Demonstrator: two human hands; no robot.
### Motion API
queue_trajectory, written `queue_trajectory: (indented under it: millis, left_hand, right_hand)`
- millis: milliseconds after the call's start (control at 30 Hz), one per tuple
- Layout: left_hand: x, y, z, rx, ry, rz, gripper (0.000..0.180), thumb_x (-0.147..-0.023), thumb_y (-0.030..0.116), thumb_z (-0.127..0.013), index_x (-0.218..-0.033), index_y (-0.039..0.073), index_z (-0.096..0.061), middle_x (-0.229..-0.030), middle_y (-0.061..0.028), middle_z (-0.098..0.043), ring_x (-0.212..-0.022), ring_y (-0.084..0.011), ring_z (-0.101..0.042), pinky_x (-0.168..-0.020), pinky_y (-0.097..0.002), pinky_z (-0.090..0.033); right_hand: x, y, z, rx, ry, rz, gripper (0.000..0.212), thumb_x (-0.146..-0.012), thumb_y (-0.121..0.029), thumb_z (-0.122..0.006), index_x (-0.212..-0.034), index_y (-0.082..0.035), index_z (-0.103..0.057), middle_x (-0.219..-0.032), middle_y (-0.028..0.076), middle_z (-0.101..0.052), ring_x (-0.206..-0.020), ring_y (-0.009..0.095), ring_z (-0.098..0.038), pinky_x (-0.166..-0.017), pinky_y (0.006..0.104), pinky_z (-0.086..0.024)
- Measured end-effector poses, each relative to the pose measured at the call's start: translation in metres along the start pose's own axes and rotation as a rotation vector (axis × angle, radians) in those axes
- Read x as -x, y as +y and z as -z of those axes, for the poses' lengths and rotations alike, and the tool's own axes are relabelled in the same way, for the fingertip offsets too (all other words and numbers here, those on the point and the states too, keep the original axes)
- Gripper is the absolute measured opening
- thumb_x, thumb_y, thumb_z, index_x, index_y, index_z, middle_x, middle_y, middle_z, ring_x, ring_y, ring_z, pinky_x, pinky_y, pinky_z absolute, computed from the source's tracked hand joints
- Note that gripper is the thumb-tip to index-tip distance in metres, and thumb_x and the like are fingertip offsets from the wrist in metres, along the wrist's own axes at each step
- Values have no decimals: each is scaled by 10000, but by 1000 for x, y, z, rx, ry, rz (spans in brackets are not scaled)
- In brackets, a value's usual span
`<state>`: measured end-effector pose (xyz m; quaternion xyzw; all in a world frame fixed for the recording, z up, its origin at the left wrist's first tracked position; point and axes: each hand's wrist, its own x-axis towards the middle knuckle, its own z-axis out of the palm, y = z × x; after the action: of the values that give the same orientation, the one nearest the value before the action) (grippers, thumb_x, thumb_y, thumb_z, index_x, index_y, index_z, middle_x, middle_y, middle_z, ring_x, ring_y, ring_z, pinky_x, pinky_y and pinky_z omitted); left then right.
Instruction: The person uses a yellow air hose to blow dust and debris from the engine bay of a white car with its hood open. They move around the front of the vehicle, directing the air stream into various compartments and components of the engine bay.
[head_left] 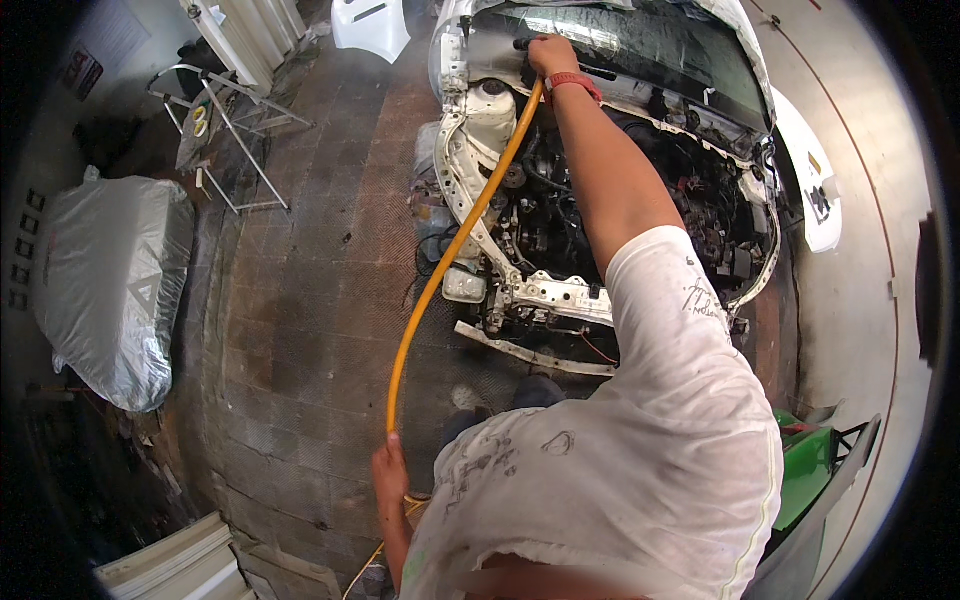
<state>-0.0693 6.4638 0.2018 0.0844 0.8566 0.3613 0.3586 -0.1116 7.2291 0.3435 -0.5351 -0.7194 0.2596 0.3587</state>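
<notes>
Over the windshield end of a white car's open engine bay (560, 190), my right hand (552, 56) is closed round a black spray gun (598, 73). Pale mist hangs to the left of its black nozzle tip (521, 45). From this hand a yellow hose (462, 235) curves down and left to my left hand (389, 468), whose fingers are wrapped round it low by my side. The dark windshield (640, 50) lies just beyond the gun. A red band (577, 84) circles my right wrist.
A silver-covered vehicle (115, 285) stands at the left, with a metal frame stand (235, 135) behind it. White body panels (370, 28) lean at the back and right (808, 180). A loose bumper bar (530, 352) lies before the car; a green part (805, 470) is at lower right.
</notes>
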Motion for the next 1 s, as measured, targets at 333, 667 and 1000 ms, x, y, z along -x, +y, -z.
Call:
queue_trajectory:
  millis: [333, 667, 1000]
  left_hand:
    - [-41, -65, 46, 74, 48, 12, 575, -1101, 502, -440, -703, 92, -387, -656, 23, -368, -609, -126, -317, -548, -352, -277]
    - [-31, -118, 82, 59, 113, 160, 576, -1098, 538, -420, -709, 113, -414, -648, 11, -379, -597, -141, -312, -543, -355, -280]
    - [-36, -85, 69, 88, 168, 156, 564, -1091, 558, -423, -718, 134, -401, -642, 19, -359, -592, -139, -296, -538, -367, -265]
  right_hand:
    - [87, -66, -43, -52, -5, 33, 425, -882, -254, -562, -1213, -15, -679, -1202, 292, -688, -1154, 463, -655, -1003, 487, -519]
    - [193, -145, -95, -124, -43, -21, 434, -918, -223, -523, -1278, 8, -588, -1125, 333, -692, -1100, 482, -668, -974, 543, -512]
    - [172, -196, -85, -206, -57, -13, 438, -912, -190, -527, -1284, 38, -561, -1150, 358, -673, -1122, 502, -654, -994, 533, -510]
